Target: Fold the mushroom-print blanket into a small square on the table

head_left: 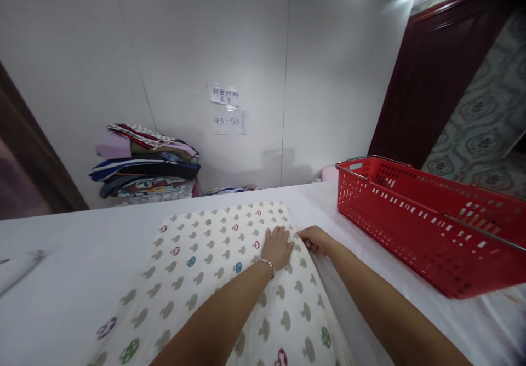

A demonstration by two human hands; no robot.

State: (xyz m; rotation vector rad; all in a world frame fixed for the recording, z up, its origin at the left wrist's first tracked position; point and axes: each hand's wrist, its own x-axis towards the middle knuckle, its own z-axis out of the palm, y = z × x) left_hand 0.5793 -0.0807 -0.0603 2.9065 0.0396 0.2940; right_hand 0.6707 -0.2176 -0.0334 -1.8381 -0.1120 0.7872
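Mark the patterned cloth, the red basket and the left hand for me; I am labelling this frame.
patterned cloth (193, 270), head view, bare middle.
red basket (394, 221), head view, near side wall.
left hand (278, 247), head view, back of hand.

a red plastic basket (427, 223) with slotted walls and metal handles sits on the white table (74, 267), just off to the right of where the cloth is being gripped. well beyond the grip and to its left, a stack of folded fabrics (143, 163) in mixed colours leans against the white wall (184, 43). two paper notes (225, 108) are stuck on that wall, almost straight ahead of the grip; the lower reads "45-50". far right stands a dark red door (431, 75).
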